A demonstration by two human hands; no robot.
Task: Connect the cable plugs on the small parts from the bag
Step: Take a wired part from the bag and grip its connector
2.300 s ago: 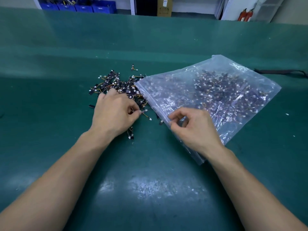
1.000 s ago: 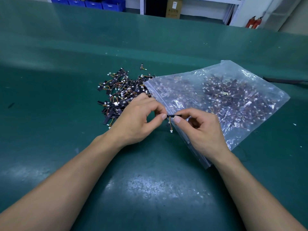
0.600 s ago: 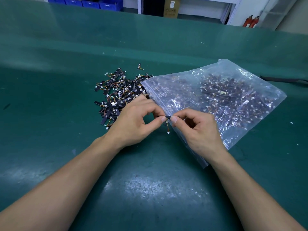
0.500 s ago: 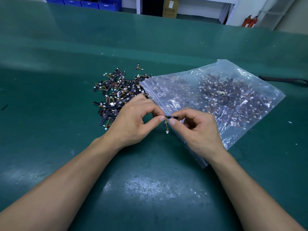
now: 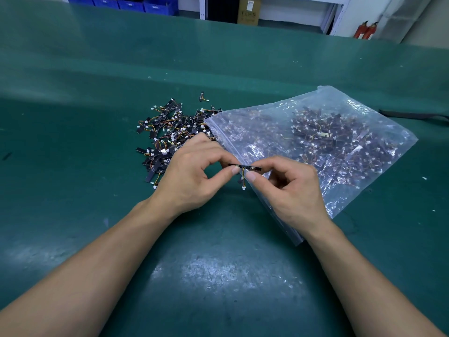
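While left hand [image 5: 192,173] pinches left end of small black strip [image 5: 251,167] and right hand [image 5: 289,188] pinches right end, fingers [image 5: 233,170] curled: strip held up over edge of plastic bag [image 5: 315,142], near loose pile [image 5: 170,137] on green table [image 5: 218,276]. Below, white plug [image 5: 243,188] hangs on short wires [image 5: 243,177], not joined.
Risk: hard tug snaps wires; strip slips, falls into pile, gets lost.
Writing: cardboard box [image 5: 248,10] far back, maybe print, too small to read.
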